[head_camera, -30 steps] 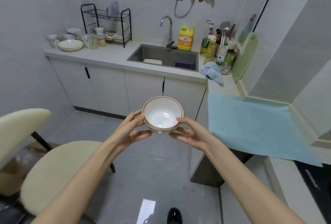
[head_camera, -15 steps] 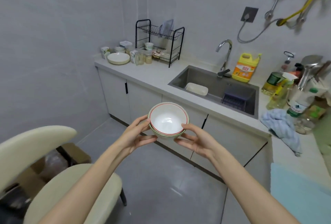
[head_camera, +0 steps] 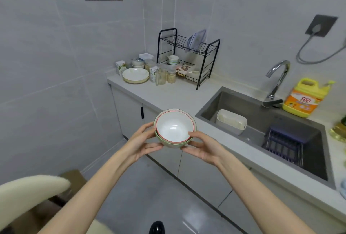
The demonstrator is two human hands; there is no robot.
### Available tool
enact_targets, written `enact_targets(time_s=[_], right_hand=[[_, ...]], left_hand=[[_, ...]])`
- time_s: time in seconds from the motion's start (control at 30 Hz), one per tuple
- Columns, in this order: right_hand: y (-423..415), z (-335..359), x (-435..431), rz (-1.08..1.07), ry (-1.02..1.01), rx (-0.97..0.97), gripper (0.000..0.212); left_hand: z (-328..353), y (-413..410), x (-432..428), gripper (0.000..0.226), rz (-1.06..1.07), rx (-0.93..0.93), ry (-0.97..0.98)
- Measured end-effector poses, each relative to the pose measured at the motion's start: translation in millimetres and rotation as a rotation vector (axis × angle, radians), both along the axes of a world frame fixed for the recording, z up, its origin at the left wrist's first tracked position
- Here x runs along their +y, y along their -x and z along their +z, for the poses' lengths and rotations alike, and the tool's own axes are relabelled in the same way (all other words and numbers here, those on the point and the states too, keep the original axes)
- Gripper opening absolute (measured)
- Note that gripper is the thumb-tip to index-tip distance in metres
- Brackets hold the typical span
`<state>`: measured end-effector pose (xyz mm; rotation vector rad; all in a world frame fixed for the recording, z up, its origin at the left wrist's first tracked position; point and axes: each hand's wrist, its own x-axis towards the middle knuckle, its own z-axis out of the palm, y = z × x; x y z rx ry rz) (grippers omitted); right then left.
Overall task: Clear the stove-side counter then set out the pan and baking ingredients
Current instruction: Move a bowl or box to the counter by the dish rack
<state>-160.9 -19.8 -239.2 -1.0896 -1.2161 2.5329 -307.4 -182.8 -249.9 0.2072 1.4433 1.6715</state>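
Two nested bowls (head_camera: 174,129), white inside with a red rim over a green one, hang in the air in front of the cabinet doors. My left hand (head_camera: 142,143) holds them from the left, thumb on the rim and fingers curled under. My right hand (head_camera: 203,149) holds the right side the same way. Beyond them the grey counter (head_camera: 168,95) runs from the wall corner to the sink. No pan is in view.
At the counter's far left stand a cream plate (head_camera: 135,75), small cartons, jars and a black dish rack (head_camera: 189,56). The sink (head_camera: 262,121) holds a white tub and a dark rack; a yellow detergent jug (head_camera: 303,99) stands behind. A cream chair (head_camera: 31,192) is at lower left.
The view has swung left and come nearer to the sink counter; the blue mat and stove side have gone out of sight. Both hands keep the same hold on the bowls.
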Motion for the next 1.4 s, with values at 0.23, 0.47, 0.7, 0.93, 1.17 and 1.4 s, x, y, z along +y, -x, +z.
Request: enact_targets(time_s=[0.23,0.47,0.7,0.93,1.17,1.4], right_hand=[[112.5,-7.3,78.8,-0.045,0.013,-0.013,0.014],[198.4,-21.2,151.9,-0.066,0.047,-0.056,0.017],[274.0,-51.7,228.7,-0.106,0.085,-0.116,0.014],[346.5,-90.2,316.0,-0.138,0.095,-0.157,0.013],[394.5,-120.0,381.2,-0.149,0.116,-0.204,0.02],[416.0,-136.8,405.4,-0.162,0.152,-0.235,0.024]], left_hand=[[-11.1,123.3,88.3,0.044,-0.046,-0.035,0.033],[-25.2,210.3,167.0,0.036,-0.084,-0.075,0.068],[-54.0,287.2,248.9,0.035,-0.114,-0.069,0.151],[-83.9,358.8,341.5,0.034,-0.126,-0.11,0.215],[-111.4,405.2,410.5,0.028,-0.162,-0.144,0.252],[-129.3,428.5,436.3,0.021,-0.179,-0.16,0.293]])
